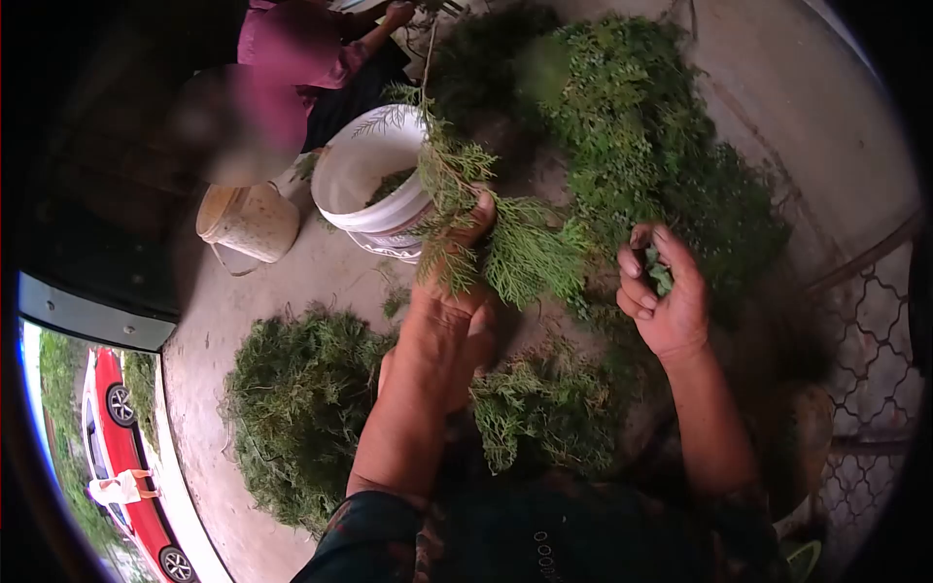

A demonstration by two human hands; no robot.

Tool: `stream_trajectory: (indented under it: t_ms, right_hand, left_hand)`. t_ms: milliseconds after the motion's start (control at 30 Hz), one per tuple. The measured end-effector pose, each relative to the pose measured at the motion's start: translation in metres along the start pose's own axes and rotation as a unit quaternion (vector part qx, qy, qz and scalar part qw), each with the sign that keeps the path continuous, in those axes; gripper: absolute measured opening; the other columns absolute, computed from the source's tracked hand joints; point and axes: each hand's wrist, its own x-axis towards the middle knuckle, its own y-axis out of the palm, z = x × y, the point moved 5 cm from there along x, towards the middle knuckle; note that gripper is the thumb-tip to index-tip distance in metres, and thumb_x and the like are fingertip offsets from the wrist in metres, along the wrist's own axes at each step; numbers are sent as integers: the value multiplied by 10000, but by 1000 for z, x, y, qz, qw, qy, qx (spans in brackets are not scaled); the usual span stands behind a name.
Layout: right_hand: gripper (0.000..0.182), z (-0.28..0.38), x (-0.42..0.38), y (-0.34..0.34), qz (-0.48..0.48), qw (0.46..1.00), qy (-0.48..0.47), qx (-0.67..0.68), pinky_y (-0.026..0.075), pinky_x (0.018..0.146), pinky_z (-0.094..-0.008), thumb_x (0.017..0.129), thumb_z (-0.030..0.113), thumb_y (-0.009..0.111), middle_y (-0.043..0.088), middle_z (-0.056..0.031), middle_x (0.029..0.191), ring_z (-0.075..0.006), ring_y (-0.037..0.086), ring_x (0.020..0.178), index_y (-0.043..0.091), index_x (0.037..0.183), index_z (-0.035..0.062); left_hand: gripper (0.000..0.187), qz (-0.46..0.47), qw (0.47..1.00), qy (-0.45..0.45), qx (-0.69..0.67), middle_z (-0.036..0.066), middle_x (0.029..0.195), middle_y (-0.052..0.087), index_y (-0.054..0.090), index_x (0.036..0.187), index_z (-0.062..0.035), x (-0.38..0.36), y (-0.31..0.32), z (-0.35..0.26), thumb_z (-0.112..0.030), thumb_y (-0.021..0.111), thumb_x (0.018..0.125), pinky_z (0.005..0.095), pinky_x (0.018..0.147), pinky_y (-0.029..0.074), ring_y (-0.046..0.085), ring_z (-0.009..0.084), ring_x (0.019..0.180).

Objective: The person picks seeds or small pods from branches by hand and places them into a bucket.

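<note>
My left hand (457,257) is closed round the stem of a cypress-like evergreen sprig (530,253), whose flat green fronds fan out to both sides. The sprig's thin upper end reaches past a white bucket (335,185), which has some dark greenery inside. To the right, my right hand (675,311) is palm up with its fingers curled round several small green cones (659,274). Below my hands lies a heap of cut fronds (544,408). A leafier green pile (632,126) spreads beyond my right hand.
Another frond heap (306,408) sits on the concrete floor at left. A smaller stained bucket (251,223) stands beside the white one. A person in a pink top (292,49) works at the upper left. Outside, a red car (121,437) and another person (121,486) appear.
</note>
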Motion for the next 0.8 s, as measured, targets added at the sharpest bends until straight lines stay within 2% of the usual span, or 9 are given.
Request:
stream_trajectory:
  t_ms: [33, 133, 167, 433, 533, 633, 700, 733, 800]
  right_hand:
    - [192, -1, -1, -4, -5, 1000, 9, -14, 245, 360, -184, 890, 292, 498, 479, -25, 676, -47, 306, 402, 515, 834, 110]
    - [227, -3, -8, -1, -23, 996, 15, -85, 245, 338, -166, 854, 318, 580, 486, -16, 668, -29, 325, 394, 501, 796, 113]
    - [191, -5, -9, -1, -23, 994, 10, -103, 248, 344, -171, 892, 273, 523, 472, -6, 682, -28, 306, 395, 489, 812, 103]
    - [136, -22, -14, -4, -21, 993, 46, -104, 268, 375, -164, 894, 198, 506, 467, -19, 695, -35, 336, 441, 501, 998, 111]
    - [198, -23, -18, 2, -15, 990, 52, -132, 261, 360, -160, 885, 197, 499, 485, -28, 690, -22, 324, 435, 464, 1053, 99]
    - [179, -24, -21, 8, -1, 988, 68, -141, 251, 384, -173, 885, 183, 488, 463, -29, 682, -40, 320, 447, 466, 1034, 88]
    - [147, -26, -21, 6, 21, 985, 87, -146, 263, 383, -183, 885, 188, 501, 466, -31, 675, -41, 324, 444, 481, 953, 59]
    - [156, -28, -21, 5, 14, 984, 96, -147, 266, 382, -186, 892, 198, 503, 462, -30, 674, -40, 325, 442, 482, 876, 44]
    - [151, -27, -24, 7, 22, 985, 91, -143, 264, 380, -184, 895, 195, 499, 460, -31, 672, -40, 326, 442, 481, 869, 48]
  left_hand:
    - [287, 42, 999, 9, 2, 22, 923, 591, 537, 1090, -77, 4, -1, 2, -120, 620, 819, 344, 741, 498, 573, 170, 836]
    - [246, 55, 998, 24, 7, 28, 917, 586, 540, 1059, -70, 14, -3, 11, -102, 611, 826, 322, 739, 509, 578, 176, 832]
    - [233, 63, 996, 52, 43, 33, 912, 584, 540, 1048, -68, 16, -2, 10, -98, 608, 828, 313, 736, 512, 581, 181, 827]
    - [245, 84, 995, 50, 1, 43, 943, 581, 532, 1049, -50, 13, 8, 17, -85, 616, 822, 295, 723, 511, 581, 166, 815]
    - [174, 47, 992, 84, 76, 1, 835, 560, 554, 954, -74, -4, 17, 16, -97, 638, 803, 241, 657, 454, 536, 110, 743]
    - [187, 121, 955, 199, 186, -26, 855, 552, 572, 944, -60, -11, 27, 6, -157, 646, 802, 245, 680, 426, 508, 73, 772]
    - [190, 93, 946, 215, 224, -31, 840, 562, 585, 943, -62, -15, 29, 5, -162, 654, 798, 229, 668, 414, 508, 66, 757]
    - [205, 85, 955, 176, 224, -26, 885, 552, 569, 977, -73, -15, 27, 7, -132, 640, 793, 227, 690, 411, 504, 66, 798]
    - [183, 90, 953, 177, 230, -31, 867, 562, 581, 958, -73, -16, 27, 8, -122, 641, 793, 225, 690, 411, 509, 66, 787]
